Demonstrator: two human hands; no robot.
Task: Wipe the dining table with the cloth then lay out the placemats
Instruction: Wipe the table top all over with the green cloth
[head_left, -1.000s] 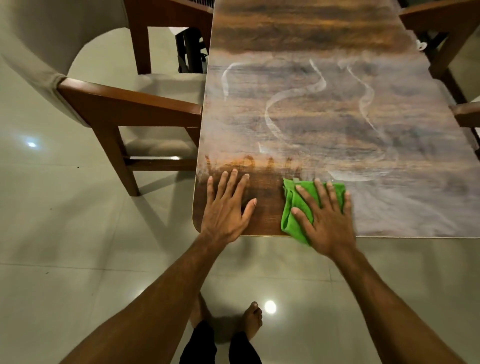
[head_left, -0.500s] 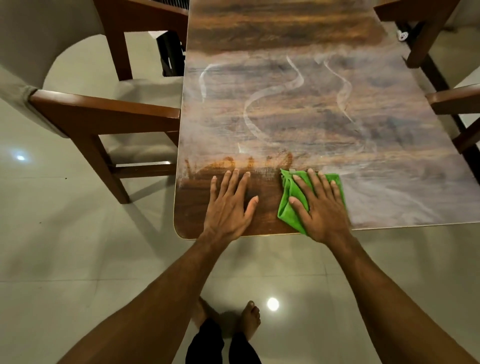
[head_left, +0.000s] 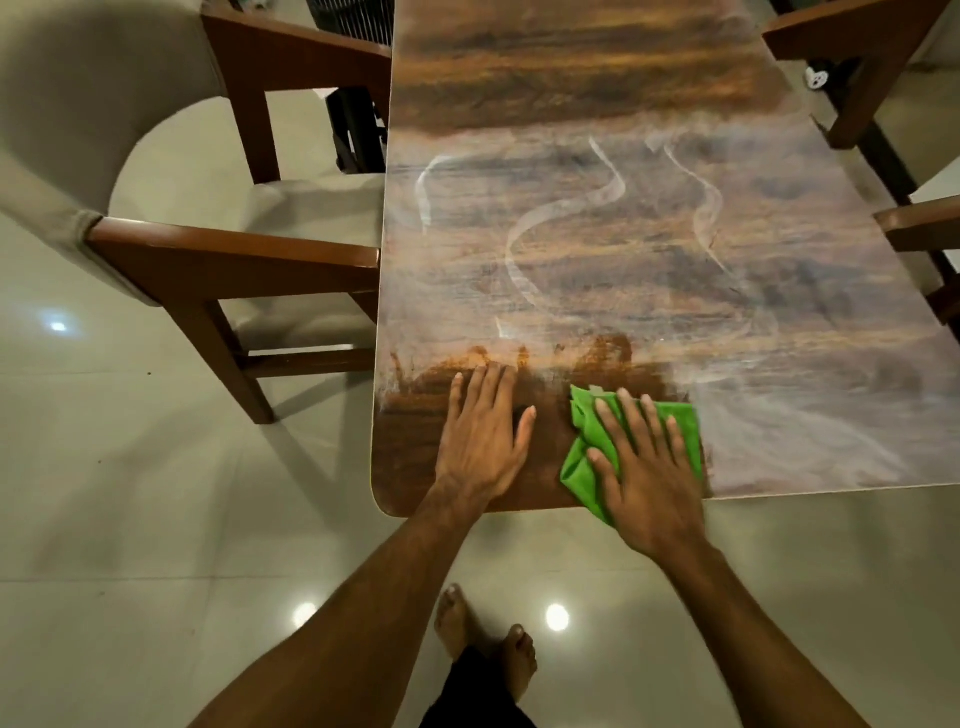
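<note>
A long wooden dining table (head_left: 597, 249) runs away from me, its top filmed with pale dust and curved white streaks. A dark clean patch shows at the near left corner. My right hand (head_left: 644, 467) presses flat, fingers straight, on a crumpled green cloth (head_left: 584, 441) near the table's front edge. My left hand (head_left: 483, 431) rests flat on the clean wood just left of the cloth, fingers spread. No placemats are in view.
A cushioned wooden armchair (head_left: 218, 260) stands tight against the table's left side. Arms of two other chairs (head_left: 919, 223) reach in at the right. Glossy tiled floor (head_left: 130, 519) lies around the table. My bare feet (head_left: 488, 644) stand below the front edge.
My right hand has slid the cloth a little to the right along the front edge, widening the clean patch. My left hand has stayed put on the table.
</note>
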